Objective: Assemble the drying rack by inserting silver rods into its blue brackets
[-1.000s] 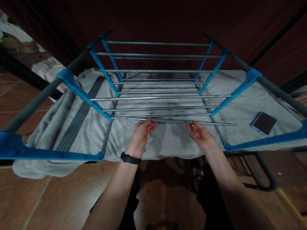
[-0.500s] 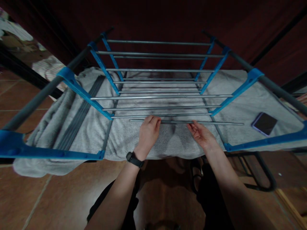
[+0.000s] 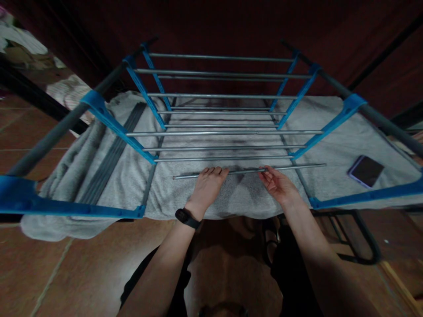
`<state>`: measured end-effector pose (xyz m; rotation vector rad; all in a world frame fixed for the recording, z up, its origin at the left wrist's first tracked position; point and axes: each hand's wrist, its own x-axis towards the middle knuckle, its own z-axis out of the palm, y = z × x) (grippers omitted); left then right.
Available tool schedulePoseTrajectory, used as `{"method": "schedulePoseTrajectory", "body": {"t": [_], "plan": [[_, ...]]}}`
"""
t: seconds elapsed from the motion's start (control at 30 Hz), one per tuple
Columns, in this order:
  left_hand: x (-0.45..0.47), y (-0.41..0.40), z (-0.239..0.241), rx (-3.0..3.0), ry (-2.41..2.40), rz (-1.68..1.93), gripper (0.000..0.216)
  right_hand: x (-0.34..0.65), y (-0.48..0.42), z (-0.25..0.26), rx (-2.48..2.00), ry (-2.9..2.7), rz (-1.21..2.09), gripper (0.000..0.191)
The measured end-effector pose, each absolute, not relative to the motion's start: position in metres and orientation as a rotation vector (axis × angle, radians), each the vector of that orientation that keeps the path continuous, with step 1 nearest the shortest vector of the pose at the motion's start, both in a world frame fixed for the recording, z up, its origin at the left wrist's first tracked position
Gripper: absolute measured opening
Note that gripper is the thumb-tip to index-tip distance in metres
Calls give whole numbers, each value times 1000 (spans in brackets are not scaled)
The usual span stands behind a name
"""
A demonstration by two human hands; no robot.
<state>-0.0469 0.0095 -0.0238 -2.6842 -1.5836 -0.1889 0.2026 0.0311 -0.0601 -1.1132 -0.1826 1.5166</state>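
A thin grey metal rod (image 3: 243,171) lies across both hands, its left end a little lower than its right. My left hand (image 3: 210,182) wraps over the rod from above, with a black band on the wrist. Farther right, my right hand (image 3: 276,182) pinches the same rod between thumb and fingertips, palm partly turned up. Just beyond the hands stands a rack with blue plastic brackets (image 3: 140,90) and several grey crossbars (image 3: 224,133). The nearest pair of blue brackets (image 3: 72,210) has no crossbar between them.
A grey blanket (image 3: 178,198) lies under the rack. Several loose grey rods (image 3: 114,158) rest on it at the left. A phone (image 3: 366,171) lies at the right. Thick side tubes (image 3: 53,136) run along the rack, and a dark red surface (image 3: 214,26) stands behind.
The rod has shifted slightly left and tilted, its left end coming nearer to me. My left hand has closed farther over it; the right hand keeps its pinch.
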Motion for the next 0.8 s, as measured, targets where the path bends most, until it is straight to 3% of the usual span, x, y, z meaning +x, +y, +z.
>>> {"method": "schedulePoseTrajectory", "body": {"t": [0.8], "plan": [[-46,7,-26,-2734,-1591,-205,41,217,34,-68,-1105,-213,1522,12]]}}
